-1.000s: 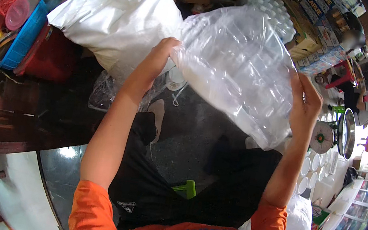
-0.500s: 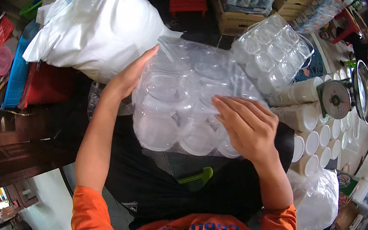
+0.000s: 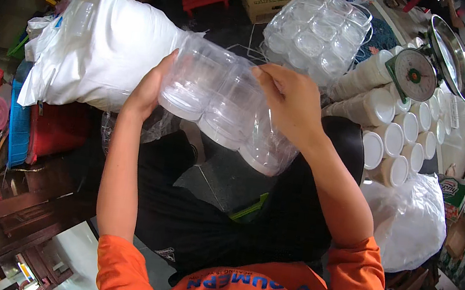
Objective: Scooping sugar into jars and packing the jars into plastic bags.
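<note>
A pack of clear plastic jars (image 3: 220,97) in thin see-through film is held tilted above my lap. Several jars show in a row, their whitish round ends lowermost. My left hand (image 3: 151,87) grips the pack's left side, with its thumb at the upper corner and the other fingers mostly hidden. At the top right, my right hand (image 3: 294,101) is closed, fingertips pinched on the film near the jars' upper edge. The jars' far side is out of sight.
Left stands a big white sack (image 3: 111,41), beyond red and blue baskets (image 3: 19,123). Another wrapped jar pack (image 3: 312,32) lies ahead. White-lidded tubs (image 3: 389,139) are stacked right, near a dial scale (image 3: 415,75). A white plastic bag (image 3: 410,221) sits by my right elbow.
The pack has tipped and turned, now showing the jars' sides with its right end lower. My right hand has moved up and left, from lying over the pack to pinching its upper edge.
</note>
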A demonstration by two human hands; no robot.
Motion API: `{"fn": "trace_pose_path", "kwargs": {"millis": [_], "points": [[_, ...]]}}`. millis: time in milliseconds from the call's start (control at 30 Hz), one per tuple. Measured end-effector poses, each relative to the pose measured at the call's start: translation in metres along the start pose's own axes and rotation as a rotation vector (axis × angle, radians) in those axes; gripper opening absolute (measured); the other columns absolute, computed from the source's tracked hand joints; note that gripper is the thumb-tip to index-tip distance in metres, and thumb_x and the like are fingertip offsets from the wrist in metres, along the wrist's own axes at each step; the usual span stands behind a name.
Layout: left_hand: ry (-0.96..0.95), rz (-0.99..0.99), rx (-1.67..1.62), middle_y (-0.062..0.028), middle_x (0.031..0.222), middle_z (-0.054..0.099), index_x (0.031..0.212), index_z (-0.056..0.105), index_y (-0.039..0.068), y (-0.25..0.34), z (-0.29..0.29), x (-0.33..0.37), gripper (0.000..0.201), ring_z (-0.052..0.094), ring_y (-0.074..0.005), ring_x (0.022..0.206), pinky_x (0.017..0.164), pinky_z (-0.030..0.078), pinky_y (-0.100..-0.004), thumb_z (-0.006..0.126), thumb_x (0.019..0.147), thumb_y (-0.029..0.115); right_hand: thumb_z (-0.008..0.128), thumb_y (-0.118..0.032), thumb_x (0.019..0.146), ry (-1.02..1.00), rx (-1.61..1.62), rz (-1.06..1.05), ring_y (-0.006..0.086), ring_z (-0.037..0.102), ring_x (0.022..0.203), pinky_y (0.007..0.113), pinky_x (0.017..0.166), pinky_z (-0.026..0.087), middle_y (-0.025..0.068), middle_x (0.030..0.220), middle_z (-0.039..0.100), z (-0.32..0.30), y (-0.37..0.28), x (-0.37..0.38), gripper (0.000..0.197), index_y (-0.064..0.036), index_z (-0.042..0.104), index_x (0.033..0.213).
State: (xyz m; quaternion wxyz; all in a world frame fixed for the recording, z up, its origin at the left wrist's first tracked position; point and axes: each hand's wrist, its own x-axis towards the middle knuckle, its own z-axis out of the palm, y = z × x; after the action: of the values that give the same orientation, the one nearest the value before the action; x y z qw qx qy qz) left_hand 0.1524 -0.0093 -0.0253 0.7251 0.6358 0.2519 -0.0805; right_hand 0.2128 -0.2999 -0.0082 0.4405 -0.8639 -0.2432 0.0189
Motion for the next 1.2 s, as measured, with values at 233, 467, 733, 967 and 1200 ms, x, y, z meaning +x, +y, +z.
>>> {"fn": "trace_pose_path", "kwargs": {"millis": [233, 467, 733, 967, 1200], "points": [[0.000, -0.080, 0.232, -0.0163, 0.159, 0.051, 0.159, 0.044, 0.000, -0.009, 0.021, -0.005, 0.091, 0.047, -0.0303, 0.147, 0.122, 0.033, -0.0469, 0.048, 0.103, 0.072, 0.065, -0.028, 0.101, -0.019, -0.091, -0.116, 0.0409, 0.072, 0.086, 0.052, 0.076, 0.056, 0.0164, 0.094, 0.076, 0.017, 0.015, -0.009, 0.023, -0.0088, 0.078, 0.102], [-0.079, -0.231, 0.312, -0.0150, 0.160, 0.051, 0.161, 0.042, 0.006, -0.034, 0.006, 0.011, 0.092, 0.045, -0.0326, 0.148, 0.120, 0.034, -0.0528, 0.044, 0.102, 0.076, 0.066, -0.025, 0.099, -0.170, -0.125, -0.007, 0.0415, 0.072, 0.085, 0.049, 0.076, 0.056, 0.0187, 0.089, 0.074, 0.025, 0.022, -0.012, 0.022, -0.0065, 0.077, 0.101], [-0.071, -0.219, 0.412, -0.0156, 0.149, 0.057, 0.154, 0.050, 0.000, -0.069, 0.009, 0.015, 0.093, 0.054, -0.0293, 0.132, 0.112, 0.042, -0.0477, 0.049, 0.100, 0.076, 0.064, -0.016, 0.093, -0.339, -0.288, 0.009, 0.0468, 0.071, 0.090, 0.054, 0.080, 0.056, 0.0222, 0.092, 0.074, 0.043, 0.044, -0.019, 0.015, -0.0068, 0.076, 0.094], [-0.009, -0.123, 0.409, -0.0175, 0.146, 0.058, 0.153, 0.051, -0.003, -0.097, 0.008, 0.028, 0.093, 0.054, -0.0289, 0.133, 0.113, 0.042, -0.0421, 0.048, 0.102, 0.074, 0.065, -0.016, 0.092, -0.326, -0.365, -0.038, 0.0465, 0.071, 0.088, 0.054, 0.080, 0.057, 0.0210, 0.089, 0.074, 0.048, 0.033, -0.017, 0.015, -0.0055, 0.075, 0.093], [0.022, -0.020, 0.445, -0.0103, 0.121, 0.065, 0.141, 0.060, -0.004, -0.102, 0.011, 0.033, 0.084, 0.060, -0.0205, 0.107, 0.096, 0.048, -0.0353, 0.052, 0.103, 0.071, 0.070, -0.019, 0.094, -0.394, -0.240, -0.163, 0.0413, 0.068, 0.110, 0.050, 0.094, 0.054, 0.0185, 0.120, 0.070, 0.041, 0.022, -0.016, 0.041, -0.0100, 0.065, 0.134]]}}
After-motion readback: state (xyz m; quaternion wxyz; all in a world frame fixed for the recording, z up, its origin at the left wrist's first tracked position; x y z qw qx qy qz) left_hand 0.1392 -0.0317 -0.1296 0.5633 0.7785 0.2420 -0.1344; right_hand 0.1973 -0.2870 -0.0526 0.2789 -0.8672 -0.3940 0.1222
